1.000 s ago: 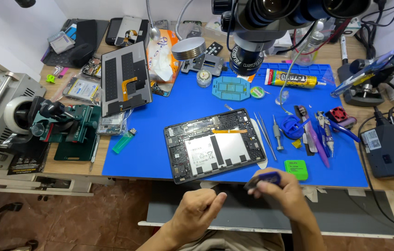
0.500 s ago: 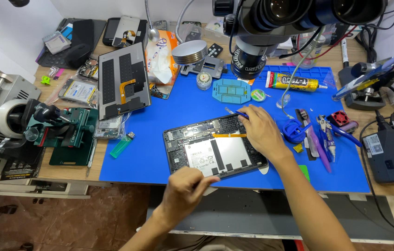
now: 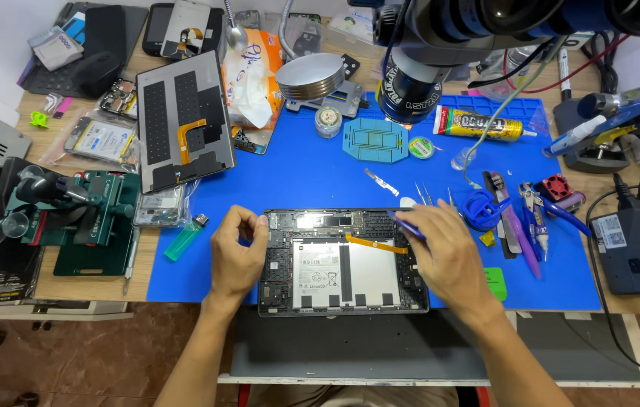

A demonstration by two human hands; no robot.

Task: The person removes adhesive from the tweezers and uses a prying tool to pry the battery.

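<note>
Left hand [image 3: 235, 256] pinching opened tablet's [image 3: 341, 264] edge, right hand [image 3: 446, 256] gripping blue tool [image 3: 408, 226] over it.

A blue mat [image 3: 320, 173] covers the tabletop [image 3: 48, 283]. On it lie a green lighter [image 3: 185, 237], a yellow glue tube [image 3: 477, 123] and a teal tray [image 3: 375, 139]. A microscope [image 3: 425, 53] hangs above; a grey back cover [image 3: 182, 120] rests upper left.
</note>
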